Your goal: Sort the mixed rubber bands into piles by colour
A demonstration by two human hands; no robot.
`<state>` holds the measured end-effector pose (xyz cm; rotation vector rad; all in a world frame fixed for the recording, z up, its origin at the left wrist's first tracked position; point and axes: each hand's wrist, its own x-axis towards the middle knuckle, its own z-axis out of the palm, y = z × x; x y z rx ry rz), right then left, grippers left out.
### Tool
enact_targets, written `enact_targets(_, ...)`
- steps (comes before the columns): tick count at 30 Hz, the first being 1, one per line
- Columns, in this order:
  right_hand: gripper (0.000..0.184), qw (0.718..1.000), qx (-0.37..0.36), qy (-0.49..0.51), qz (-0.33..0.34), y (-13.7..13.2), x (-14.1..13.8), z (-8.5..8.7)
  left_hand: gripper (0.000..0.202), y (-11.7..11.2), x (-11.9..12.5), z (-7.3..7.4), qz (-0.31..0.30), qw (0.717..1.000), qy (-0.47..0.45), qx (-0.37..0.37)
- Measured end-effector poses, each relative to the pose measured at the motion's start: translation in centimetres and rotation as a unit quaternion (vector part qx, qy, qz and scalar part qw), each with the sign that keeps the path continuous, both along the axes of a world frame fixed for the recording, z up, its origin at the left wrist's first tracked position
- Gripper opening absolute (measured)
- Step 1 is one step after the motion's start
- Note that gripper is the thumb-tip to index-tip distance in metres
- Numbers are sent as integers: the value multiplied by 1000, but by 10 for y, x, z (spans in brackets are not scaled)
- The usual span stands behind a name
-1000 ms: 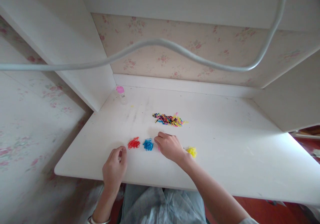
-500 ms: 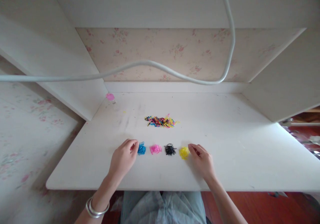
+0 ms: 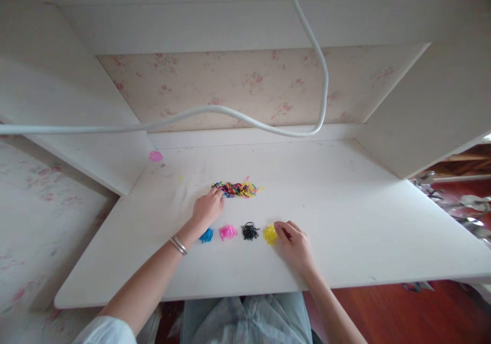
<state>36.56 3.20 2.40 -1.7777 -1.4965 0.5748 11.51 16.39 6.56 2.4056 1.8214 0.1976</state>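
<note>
A mixed heap of small coloured rubber bands (image 3: 237,189) lies mid-desk. My left hand (image 3: 207,208) reaches forward and its fingertips touch the heap's left end; the fingers are curled together, and what they pinch is hidden. In front lie small sorted piles: blue (image 3: 206,235), partly behind my left wrist, pink (image 3: 228,232), black (image 3: 249,231) and yellow (image 3: 270,234). My right hand (image 3: 294,245) rests on the desk with curled fingertips touching the yellow pile. A red pile is hidden.
The white desk (image 3: 345,216) sits in an alcove with white side panels and floral wallpaper behind. A white cable (image 3: 230,113) hangs across the view. A small pink-capped bottle (image 3: 156,157) stands at the back left corner. Red floor shows at the right.
My left hand moved from beside the blue pile forward to the mixed heap. My right hand stayed by the yellow pile. The view shifted a little to the right.
</note>
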Motion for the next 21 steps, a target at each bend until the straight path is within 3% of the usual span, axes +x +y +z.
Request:
enact_targets(11, 40, 1000, -2, 17, -1, 0, -1, 2, 34, 12, 4, -10, 6, 1000, -22, 6)
enact_targets(21, 42, 1000, -7, 0, -8, -1, 0, 1, 33, 5, -22, 10, 30, 983, -182, 24)
